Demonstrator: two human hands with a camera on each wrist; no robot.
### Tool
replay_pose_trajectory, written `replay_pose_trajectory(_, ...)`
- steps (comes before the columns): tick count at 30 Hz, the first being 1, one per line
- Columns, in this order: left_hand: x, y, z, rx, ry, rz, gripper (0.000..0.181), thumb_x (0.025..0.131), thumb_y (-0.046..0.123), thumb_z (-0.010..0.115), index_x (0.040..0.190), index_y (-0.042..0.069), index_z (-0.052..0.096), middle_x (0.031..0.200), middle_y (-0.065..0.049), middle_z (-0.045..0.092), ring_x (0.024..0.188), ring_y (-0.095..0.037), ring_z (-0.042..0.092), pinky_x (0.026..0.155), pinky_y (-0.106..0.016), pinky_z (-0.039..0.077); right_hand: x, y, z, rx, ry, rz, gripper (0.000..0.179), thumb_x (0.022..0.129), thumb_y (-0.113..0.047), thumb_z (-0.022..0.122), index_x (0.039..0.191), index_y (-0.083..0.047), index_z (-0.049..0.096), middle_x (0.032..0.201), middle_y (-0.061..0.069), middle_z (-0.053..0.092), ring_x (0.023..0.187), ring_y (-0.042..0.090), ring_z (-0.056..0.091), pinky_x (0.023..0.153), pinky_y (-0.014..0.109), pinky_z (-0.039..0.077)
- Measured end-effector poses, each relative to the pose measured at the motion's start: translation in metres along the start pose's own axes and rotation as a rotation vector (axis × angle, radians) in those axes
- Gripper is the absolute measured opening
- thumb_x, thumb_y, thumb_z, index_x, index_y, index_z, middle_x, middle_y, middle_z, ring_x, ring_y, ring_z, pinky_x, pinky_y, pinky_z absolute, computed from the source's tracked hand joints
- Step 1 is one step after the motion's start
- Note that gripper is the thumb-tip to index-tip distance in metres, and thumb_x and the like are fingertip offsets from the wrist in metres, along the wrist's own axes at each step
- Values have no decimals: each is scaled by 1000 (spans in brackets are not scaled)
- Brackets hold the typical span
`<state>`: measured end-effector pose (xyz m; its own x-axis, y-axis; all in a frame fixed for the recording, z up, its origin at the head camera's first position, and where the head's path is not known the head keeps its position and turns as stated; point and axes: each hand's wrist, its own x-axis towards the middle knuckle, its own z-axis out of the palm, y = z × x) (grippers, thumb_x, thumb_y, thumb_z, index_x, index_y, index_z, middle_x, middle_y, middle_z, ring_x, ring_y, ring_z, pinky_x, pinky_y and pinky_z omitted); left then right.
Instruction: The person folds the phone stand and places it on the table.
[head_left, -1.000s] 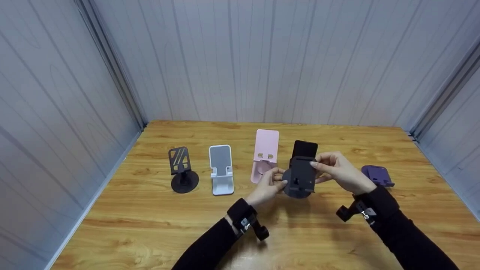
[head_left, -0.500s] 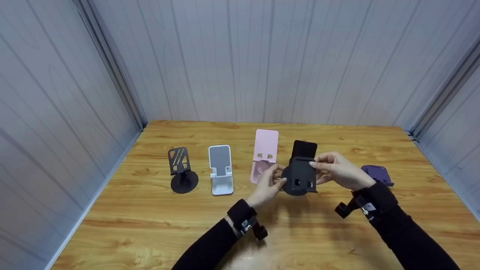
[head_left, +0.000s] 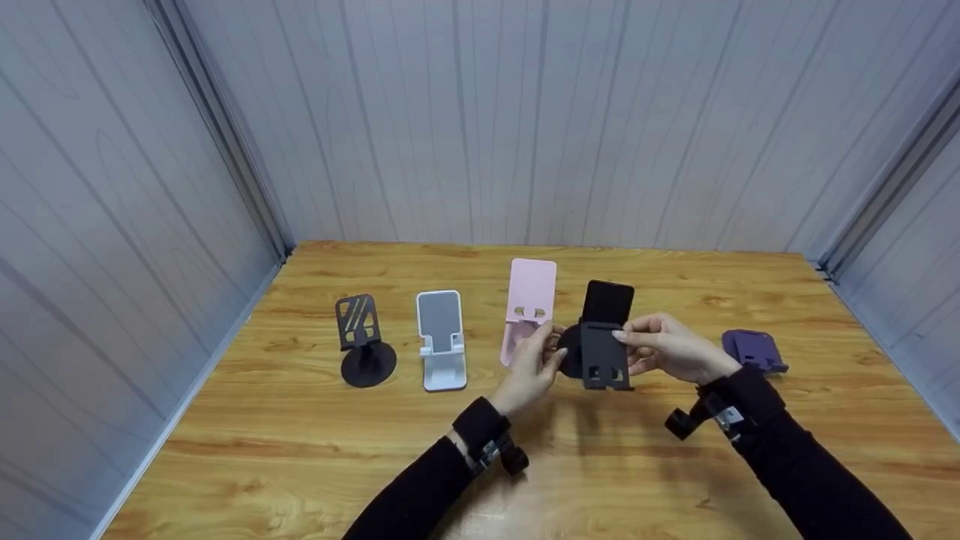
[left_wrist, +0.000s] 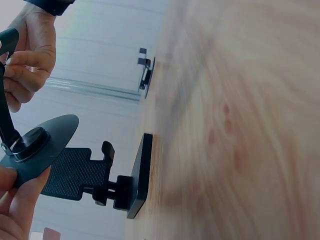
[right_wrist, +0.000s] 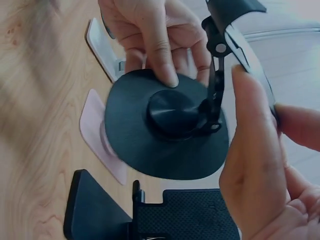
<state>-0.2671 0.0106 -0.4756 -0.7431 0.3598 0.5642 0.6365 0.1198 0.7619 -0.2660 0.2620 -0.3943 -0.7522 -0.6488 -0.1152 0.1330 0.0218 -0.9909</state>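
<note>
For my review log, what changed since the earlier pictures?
In the head view, the held stand's round base shifted left and up; its plate and the right hand dipped slightly. Neither it nor the left hand let go. The pink stand, white stand and purple stand stayed put.

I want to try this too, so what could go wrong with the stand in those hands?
The held stand is up off the table, so it might drop if the left hand or right hand slips. Its jointed arm could nip someone if it folds. It might also bump the other black stand behind it and knock that over.
</note>
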Motion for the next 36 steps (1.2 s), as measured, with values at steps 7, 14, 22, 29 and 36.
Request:
replay_pose_trajectory(7, 2, -13, -1, 231, 67, 201, 14, 98, -10, 62, 112, -8, 61, 102, -23, 78, 91, -32, 78, 79, -35, 64, 2, 6, 0, 18, 10, 13, 28, 111, -8, 55, 91, -12, 75, 83, -1, 74, 73, 9, 71, 74, 27, 65)
replay_pose_trajectory(14, 4, -15, -2, 285, 96, 307, 11, 99, -9, 61, 109, -6, 60, 98, -21, 77, 85, -32, 77, 75, -34, 65, 5, 12, 0, 29, -5, 36, 29, 111, -8, 55, 93, -13, 78, 83, 0, 74, 71, 9, 70, 74, 25, 65)
replay_pose_trajectory(22, 2, -11, -6, 351, 43, 305, 9, 103, -6, 58, 112, -3, 60, 104, -19, 78, 92, -27, 78, 79, -29, 65, 8, 24, -5, 103, -54, 65, 31, 112, -6, 52, 95, -12, 78, 82, -2, 73, 71, 6, 68, 74, 22, 64)
replay_pose_trajectory(29, 3, -2, -8, 304, 32, 249, 12, 98, -13, 61, 108, -7, 61, 100, -21, 77, 88, -30, 77, 77, -29, 64, 9, 23, -2, 110, -45, 77, 31, 112, -7, 51, 95, -12, 77, 87, 0, 75, 74, 7, 70, 75, 22, 64)
replay_pose_trajectory(36, 6, 2, -11, 224, 45, 144, 13, 98, -14, 61, 109, -7, 62, 101, -22, 78, 86, -29, 77, 75, -29, 63, 7, 12, 6, -81, 119, 87, 18, 110, -16, 61, 96, -16, 72, 88, -2, 73, 80, 11, 71, 76, 29, 64)
